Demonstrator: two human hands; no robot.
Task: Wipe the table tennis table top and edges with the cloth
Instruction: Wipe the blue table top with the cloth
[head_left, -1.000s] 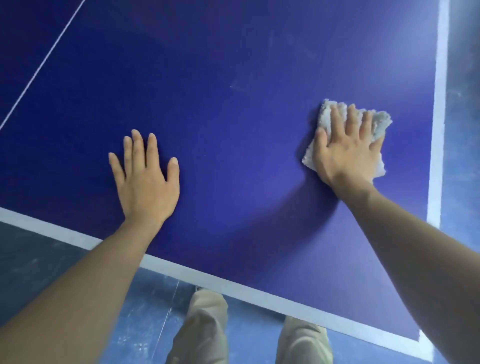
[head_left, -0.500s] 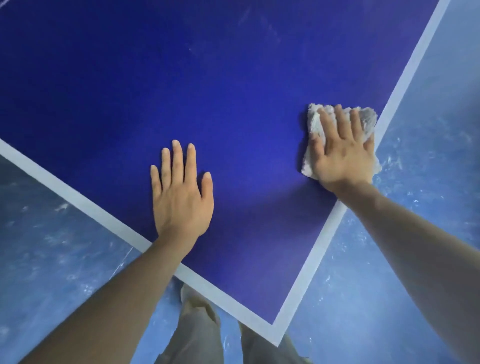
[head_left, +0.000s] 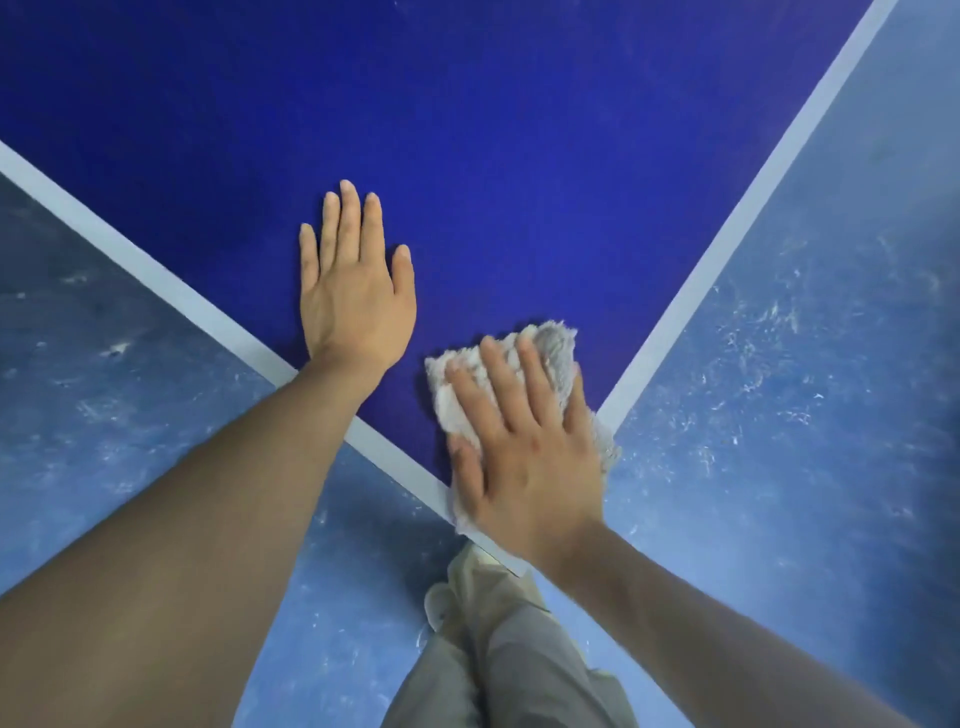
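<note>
The dark blue table tennis table (head_left: 493, 156) fills the upper view, its white-lined corner pointing at me. A fluffy pale grey cloth (head_left: 553, 345) lies on that near corner. My right hand (head_left: 524, 447) presses flat on the cloth with straight, spread fingers and covers most of it. The cloth's right side reaches over the white edge line. My left hand (head_left: 356, 280) rests palm down on the bare table top, just left of the cloth, fingers straight.
White edge lines (head_left: 727, 249) run along both table sides and meet under my right hand. Scuffed blue floor (head_left: 810, 415) lies on either side below. My legs in grey trousers (head_left: 498, 649) stand at the corner.
My right hand has slid the cloth down along the right edge to the near corner. The view has turned further toward the corner; my left hand stays flat on the top.
</note>
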